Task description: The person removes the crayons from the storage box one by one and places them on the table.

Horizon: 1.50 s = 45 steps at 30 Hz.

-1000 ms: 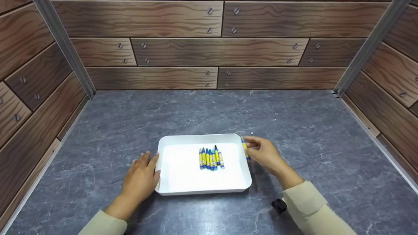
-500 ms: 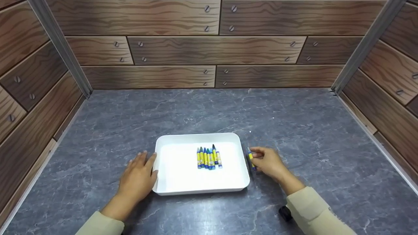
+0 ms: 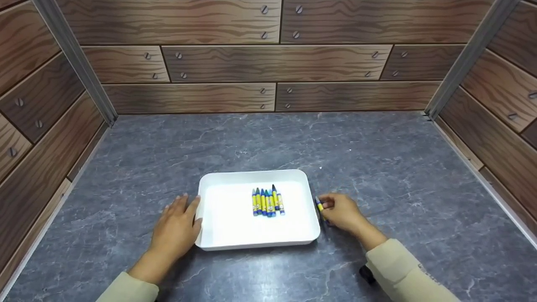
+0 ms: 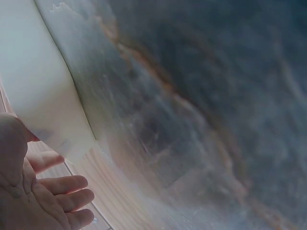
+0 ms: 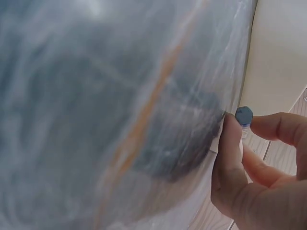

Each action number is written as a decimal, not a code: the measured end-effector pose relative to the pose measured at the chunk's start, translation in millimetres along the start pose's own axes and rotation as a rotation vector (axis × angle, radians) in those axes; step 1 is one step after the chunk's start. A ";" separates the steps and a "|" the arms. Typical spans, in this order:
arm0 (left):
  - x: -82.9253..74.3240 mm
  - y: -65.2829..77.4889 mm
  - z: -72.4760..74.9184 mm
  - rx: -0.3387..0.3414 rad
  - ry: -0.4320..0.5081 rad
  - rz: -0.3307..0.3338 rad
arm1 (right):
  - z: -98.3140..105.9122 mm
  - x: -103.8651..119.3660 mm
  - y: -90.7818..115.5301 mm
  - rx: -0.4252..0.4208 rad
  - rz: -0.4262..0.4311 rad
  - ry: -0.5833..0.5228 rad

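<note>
A white rectangular tray (image 3: 228, 230) holds several crayons (image 3: 267, 203) with yellow and blue wrappers, lying side by side in a row. Against the tray's left wall rests my left hand (image 3: 174, 228), fingers extended and thumb by the rim. In the left wrist view its fingers (image 4: 72, 184) are fairly straight beside the pale tray wall (image 4: 38, 72). Just outside the tray's right wall, my right hand (image 3: 342, 212) pinches another crayon (image 3: 320, 205) between thumb and fingers. The right wrist view shows that crayon's blue end (image 5: 243, 115); the rest of it is mostly hidden.
A grey marbled tabletop (image 3: 251, 142) lies under everything. Wood-patterned walls (image 3: 277, 63) enclose it at the back and both sides. Near the right sleeve (image 3: 398, 262) a small black object (image 3: 367, 274) is visible.
My right hand has moved from the tray's right rim down and slightly outward with the crayon, then a little back toward the wall. The left hand stays at the tray; the view shifts slightly.
</note>
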<state>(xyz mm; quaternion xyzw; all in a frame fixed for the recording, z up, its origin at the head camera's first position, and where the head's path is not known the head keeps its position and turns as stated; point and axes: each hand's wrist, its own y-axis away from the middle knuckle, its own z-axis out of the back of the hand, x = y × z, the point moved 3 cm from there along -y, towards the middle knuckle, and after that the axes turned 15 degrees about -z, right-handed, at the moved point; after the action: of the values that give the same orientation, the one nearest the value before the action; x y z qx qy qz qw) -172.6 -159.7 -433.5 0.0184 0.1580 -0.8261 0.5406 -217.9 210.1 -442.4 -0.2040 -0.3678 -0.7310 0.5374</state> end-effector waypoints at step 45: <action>1.4 -1.4 -2.9 -0.024 0.014 0.011 | -7.6 72.5 25.0 -0.165 0.344 0.482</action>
<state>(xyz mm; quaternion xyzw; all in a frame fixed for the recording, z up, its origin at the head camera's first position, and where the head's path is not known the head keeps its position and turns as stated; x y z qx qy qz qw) -174.9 -159.6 -436.2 0.0186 0.1718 -0.8211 0.5440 -218.4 154.4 -389.0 -0.1269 -0.1293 -0.6840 0.7066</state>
